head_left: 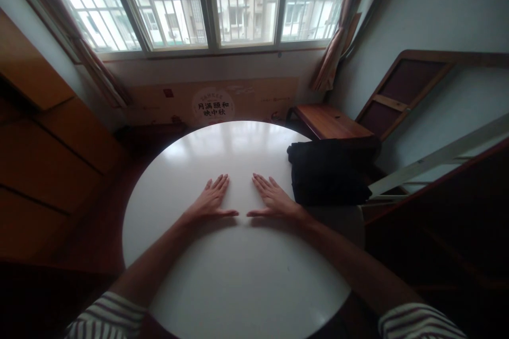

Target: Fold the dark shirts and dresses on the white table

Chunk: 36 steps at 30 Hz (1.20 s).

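Both of my hands lie flat on a round white table (238,275), palms down. My left hand (212,197) is open, its fingers pointing away from me and its thumb stretched toward the right. Facing it, my right hand (271,198) is open too, with the thumb stretched toward the left. The two thumb tips are close together with a small gap between them. Neither hand holds anything. A folded black cloth item (328,172) rests at the table's right edge, just beyond my right hand; its exact kind does not show.
Behind the table stands a wide printed box (159,98) below a barred window (238,5). A wooden stool or small bench (334,121) is at the back right, near a leaning wooden frame (401,90). Wooden cabinets (47,169) line the left side.
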Available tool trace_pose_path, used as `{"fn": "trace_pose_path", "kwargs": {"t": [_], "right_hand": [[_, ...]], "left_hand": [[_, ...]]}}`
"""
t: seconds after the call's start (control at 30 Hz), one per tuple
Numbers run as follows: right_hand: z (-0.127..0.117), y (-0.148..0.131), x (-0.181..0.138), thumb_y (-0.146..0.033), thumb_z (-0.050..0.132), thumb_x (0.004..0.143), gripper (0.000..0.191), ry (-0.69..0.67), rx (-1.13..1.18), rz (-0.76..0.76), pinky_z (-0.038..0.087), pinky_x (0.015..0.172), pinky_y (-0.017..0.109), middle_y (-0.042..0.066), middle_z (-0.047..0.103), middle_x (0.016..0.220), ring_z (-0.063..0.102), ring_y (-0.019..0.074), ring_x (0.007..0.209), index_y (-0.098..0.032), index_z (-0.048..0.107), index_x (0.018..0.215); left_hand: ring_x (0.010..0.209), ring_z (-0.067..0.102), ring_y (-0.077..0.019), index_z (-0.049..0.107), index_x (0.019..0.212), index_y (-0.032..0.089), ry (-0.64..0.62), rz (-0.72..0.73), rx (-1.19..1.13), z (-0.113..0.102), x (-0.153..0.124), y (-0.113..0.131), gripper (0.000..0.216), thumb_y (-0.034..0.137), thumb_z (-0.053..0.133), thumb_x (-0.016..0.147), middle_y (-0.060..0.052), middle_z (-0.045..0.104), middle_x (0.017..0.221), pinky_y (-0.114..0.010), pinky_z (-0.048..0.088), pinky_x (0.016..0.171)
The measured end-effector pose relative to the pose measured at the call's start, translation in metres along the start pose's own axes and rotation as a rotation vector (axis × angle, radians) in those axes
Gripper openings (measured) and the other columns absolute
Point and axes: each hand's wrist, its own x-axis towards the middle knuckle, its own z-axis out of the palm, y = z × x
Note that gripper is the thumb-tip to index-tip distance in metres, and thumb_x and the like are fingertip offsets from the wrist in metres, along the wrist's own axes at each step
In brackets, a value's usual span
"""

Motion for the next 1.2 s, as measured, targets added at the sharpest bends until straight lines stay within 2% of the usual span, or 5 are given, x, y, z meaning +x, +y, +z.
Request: {"fn": "trace_pose_path", "kwargs": {"t": [0.13,0.27,0.73,0.97,1.2], "right_hand": [[-0.0016,-0.0014,-0.0007,-0.092,0.031,0.073,0.122,0.001,-0.007,-0.001,0.006,0.121,0.047,0.018,0.010,0.161,0.011,0.0307,0.150,-0.003,0.014,0.156],[-0.0040,-0.0032,-0.0006,-0.093,0.032,0.072,0.124,-0.008,-0.014,0.007,0.007,0.121,0.049,0.019,0.012,0.161,0.012,0.0315,0.149,-0.002,0.015,0.155],[-0.0043,-0.0018,-0.0004,-0.090,0.032,0.075,0.118,-0.021,-0.023,0.003,0.009,0.121,0.049,0.018,0.014,0.161,0.013,0.0311,0.149,-0.005,0.014,0.156],[-0.0055,-0.0035,0.0006,-0.091,0.031,0.074,0.122,-0.034,-0.021,0.018,0.008,0.121,0.049,0.019,0.013,0.160,0.013,0.0300,0.149,-0.001,0.017,0.155],[-0.0047,-0.0034,0.0003,-0.088,0.032,0.077,0.115,-0.014,-0.031,0.014,0.009,0.121,0.049,0.018,0.015,0.161,0.014,0.0314,0.149,-0.006,0.016,0.156]], "left_hand": [[0.149,0.010,-0.0349,0.012,0.155,0.003,0.008,-0.020,-0.001,0.0031,0.0001,-0.0010,0.119,0.087,0.040,0.076,-0.023,0.012,0.159,-0.051,0.010,0.119],[0.149,0.011,-0.0333,0.014,0.155,0.005,0.035,-0.011,-0.003,0.0050,0.0000,-0.0012,0.115,0.086,0.039,0.077,-0.022,0.012,0.160,-0.048,0.010,0.120],[0.149,0.013,-0.0333,0.010,0.156,0.008,0.012,0.021,-0.021,0.0024,-0.0014,-0.0035,0.119,0.086,0.045,0.073,-0.021,0.012,0.160,-0.048,0.010,0.119],[0.149,0.011,-0.0316,0.008,0.156,0.007,0.020,0.033,-0.022,0.0071,-0.0016,-0.0076,0.121,0.087,0.044,0.073,-0.021,0.009,0.160,-0.046,0.008,0.120],[0.149,0.014,-0.0318,0.011,0.156,0.007,0.031,0.029,-0.009,0.0086,-0.0005,-0.0072,0.118,0.086,0.044,0.074,-0.022,0.012,0.160,-0.045,0.008,0.120]]}}
